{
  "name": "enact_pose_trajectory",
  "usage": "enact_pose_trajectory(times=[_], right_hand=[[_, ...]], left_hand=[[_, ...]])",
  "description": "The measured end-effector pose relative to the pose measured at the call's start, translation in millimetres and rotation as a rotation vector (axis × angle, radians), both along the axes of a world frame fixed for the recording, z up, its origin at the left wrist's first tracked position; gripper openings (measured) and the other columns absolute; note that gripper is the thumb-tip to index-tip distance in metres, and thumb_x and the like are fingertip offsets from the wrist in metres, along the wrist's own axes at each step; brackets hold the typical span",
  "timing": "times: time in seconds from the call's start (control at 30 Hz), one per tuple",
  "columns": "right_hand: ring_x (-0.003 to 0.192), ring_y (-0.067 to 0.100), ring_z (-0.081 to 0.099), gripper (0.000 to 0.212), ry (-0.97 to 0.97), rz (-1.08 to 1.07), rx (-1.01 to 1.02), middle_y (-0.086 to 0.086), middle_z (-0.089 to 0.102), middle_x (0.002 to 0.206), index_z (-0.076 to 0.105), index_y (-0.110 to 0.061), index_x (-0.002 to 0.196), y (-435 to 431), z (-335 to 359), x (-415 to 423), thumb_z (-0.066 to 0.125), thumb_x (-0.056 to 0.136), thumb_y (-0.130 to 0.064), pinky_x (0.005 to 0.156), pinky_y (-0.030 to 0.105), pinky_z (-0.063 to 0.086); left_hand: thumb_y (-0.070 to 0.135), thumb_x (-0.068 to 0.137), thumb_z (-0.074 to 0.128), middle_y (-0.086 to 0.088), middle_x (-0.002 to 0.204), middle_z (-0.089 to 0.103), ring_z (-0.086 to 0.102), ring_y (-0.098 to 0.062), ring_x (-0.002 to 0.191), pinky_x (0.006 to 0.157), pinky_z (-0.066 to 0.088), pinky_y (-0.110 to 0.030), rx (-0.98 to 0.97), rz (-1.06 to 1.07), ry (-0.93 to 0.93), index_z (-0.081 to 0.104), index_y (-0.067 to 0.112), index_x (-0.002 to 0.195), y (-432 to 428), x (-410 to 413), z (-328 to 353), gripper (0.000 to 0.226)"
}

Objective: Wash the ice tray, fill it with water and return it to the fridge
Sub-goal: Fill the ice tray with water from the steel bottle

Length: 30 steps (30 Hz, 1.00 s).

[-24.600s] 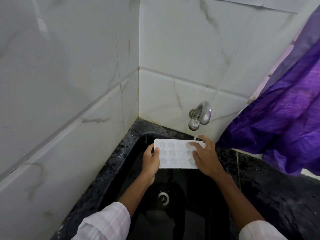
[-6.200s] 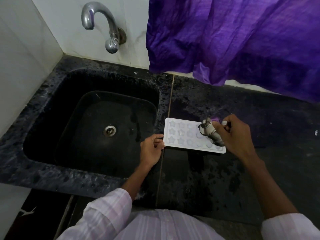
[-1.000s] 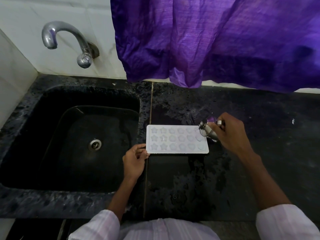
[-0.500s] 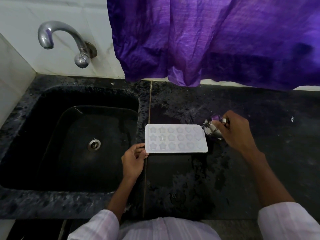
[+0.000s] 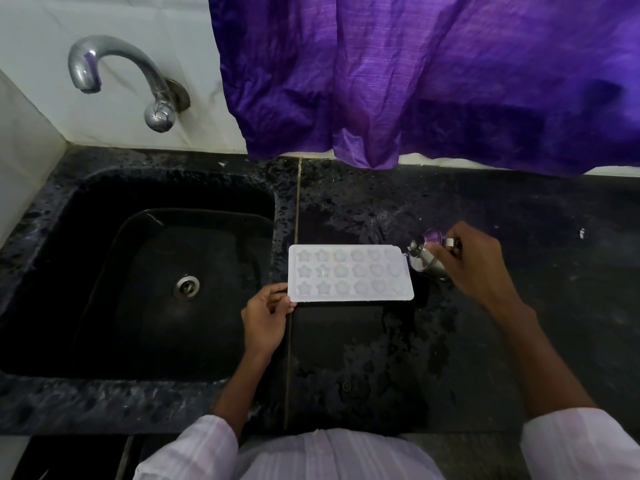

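The white ice tray (image 5: pixel 349 273) with star- and flower-shaped cells lies flat on the black counter (image 5: pixel 398 358), just right of the sink. My left hand (image 5: pixel 265 318) pinches the tray's near left corner. My right hand (image 5: pixel 472 263) grips a small shiny steel jug (image 5: pixel 422 259) by its handle, tilted, with the spout touching the tray's far right corner. Whether the cells hold water I cannot tell for sure.
A black sink (image 5: pixel 138 271) with a round drain (image 5: pixel 187 287) lies to the left under a curved chrome tap (image 5: pixel 117 69) on the white wall. A purple curtain (image 5: pixel 433 74) hangs over the counter's back edge. The counter is wet around the tray.
Over the last second my right hand has drawn the jug off the tray's right cells to its far right corner. My left hand and the tray have stayed put.
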State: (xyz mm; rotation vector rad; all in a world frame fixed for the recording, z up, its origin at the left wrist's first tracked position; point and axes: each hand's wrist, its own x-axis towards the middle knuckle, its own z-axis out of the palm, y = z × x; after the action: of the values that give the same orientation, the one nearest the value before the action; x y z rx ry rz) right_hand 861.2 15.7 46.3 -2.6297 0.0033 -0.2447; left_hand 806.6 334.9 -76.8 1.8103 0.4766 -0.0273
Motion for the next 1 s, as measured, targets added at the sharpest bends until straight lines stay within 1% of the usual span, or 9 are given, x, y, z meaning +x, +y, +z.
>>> enact_pose_trajectory(times=[0.27, 0.33, 0.47, 0.6, 0.7, 0.77, 1.0], right_hand=[[0.056, 0.018, 0.044, 0.031, 0.008, 0.019, -0.013, 0.004, 0.05, 0.062, 0.05, -0.006, 0.074, -0.4, -2.2, -9.8, 0.075, 0.085, -0.021, 0.053, 0.022, 0.033], [0.055, 0.014, 0.042, 0.031, 0.011, 0.018, 0.004, 0.002, 0.049, 0.061, 0.05, -0.007, 0.073, 0.2, -2.1, -12.5, 0.075, 0.085, -0.021, 0.052, 0.022, 0.033], [0.055, 0.012, 0.042, 0.032, 0.008, 0.02, 0.006, 0.0, 0.048, 0.06, 0.05, -0.007, 0.072, 1.0, -2.5, -17.0, 0.076, 0.084, -0.021, 0.052, 0.02, 0.031], [0.054, 0.011, 0.041, 0.032, -0.006, 0.027, -0.001, 0.0, 0.047, 0.06, 0.05, -0.007, 0.072, 0.6, -1.7, -20.0, 0.076, 0.084, -0.021, 0.052, 0.02, 0.03], [0.055, 0.019, 0.042, 0.032, -0.02, 0.041, -0.011, 0.003, 0.048, 0.06, 0.05, -0.006, 0.072, -0.1, -1.5, -21.9, 0.076, 0.084, -0.021, 0.051, 0.022, 0.031], [0.056, 0.021, 0.044, 0.032, -0.024, 0.047, -0.017, 0.004, 0.049, 0.06, 0.05, -0.006, 0.072, 0.0, -1.3, -23.2, 0.076, 0.083, -0.021, 0.052, 0.024, 0.032], [0.054, 0.014, 0.042, 0.032, -0.02, 0.051, -0.007, -0.002, 0.046, 0.061, 0.049, -0.009, 0.072, 1.3, -0.4, -28.0, 0.076, 0.084, -0.021, 0.051, 0.021, 0.031]], left_hand=[[-0.001, 0.094, 0.063, 0.003, 0.088, 0.072, 0.071, 0.002, 0.07, 0.07, 0.056, -0.01, 0.009, 0.005, 0.008, 0.068, 0.011, 0.111, -0.7, 0.1, 2.1, 0.022], [-0.001, 0.094, 0.063, 0.002, 0.089, 0.072, 0.071, 0.001, 0.071, 0.071, 0.056, -0.011, 0.013, 0.002, 0.008, 0.068, 0.009, 0.111, -0.5, 0.1, 1.5, 0.021], [0.0, 0.094, 0.064, 0.002, 0.089, 0.072, 0.072, 0.0, 0.073, 0.077, 0.06, -0.019, 0.022, -0.007, 0.006, 0.069, 0.009, 0.114, 0.1, 0.4, 0.7, 0.022], [0.0, 0.094, 0.064, 0.004, 0.089, 0.072, 0.072, 0.0, 0.074, 0.074, 0.058, -0.014, 0.011, -0.006, 0.0, 0.068, 0.009, 0.114, -0.3, 0.2, 0.6, 0.022], [0.0, 0.095, 0.063, 0.0, 0.09, 0.073, 0.073, -0.002, 0.074, 0.077, 0.06, -0.019, -0.003, -0.005, -0.005, 0.068, 0.009, 0.114, -0.3, -0.2, -0.4, 0.022], [0.0, 0.095, 0.062, -0.002, 0.091, 0.074, 0.073, -0.001, 0.073, 0.075, 0.059, -0.017, -0.006, -0.003, -0.008, 0.068, 0.009, 0.114, -0.5, -0.5, -0.8, 0.022], [0.0, 0.095, 0.062, -0.003, 0.092, 0.074, 0.072, 0.0, 0.072, 0.076, 0.059, -0.016, -0.003, -0.006, -0.006, 0.068, 0.008, 0.115, -0.9, 0.0, -0.8, 0.022]])
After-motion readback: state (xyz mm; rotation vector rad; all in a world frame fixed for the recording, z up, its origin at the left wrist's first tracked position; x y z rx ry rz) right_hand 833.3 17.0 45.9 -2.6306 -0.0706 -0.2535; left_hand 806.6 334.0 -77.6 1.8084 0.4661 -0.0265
